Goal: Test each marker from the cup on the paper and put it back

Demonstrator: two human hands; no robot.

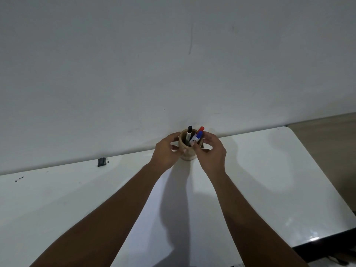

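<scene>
A tan wooden cup (183, 144) stands at the back edge of the white table, against the wall. Three markers stand in it: a black-capped marker (189, 132), a red-capped marker (201, 128) and a blue-capped marker (198, 136). My left hand (166, 153) wraps around the cup's left side. My right hand (211, 151) is at the cup's right side, its fingers closed around the blue-capped marker's white barrel. A white sheet of paper (173, 218) lies on the table under my forearms, reaching toward the cup.
The white table (269, 170) runs along a plain pale wall (173, 64). A small dark object (101, 162) sits at the table's back edge on the left. The table's right edge and rounded corner are at the far right, with floor beyond.
</scene>
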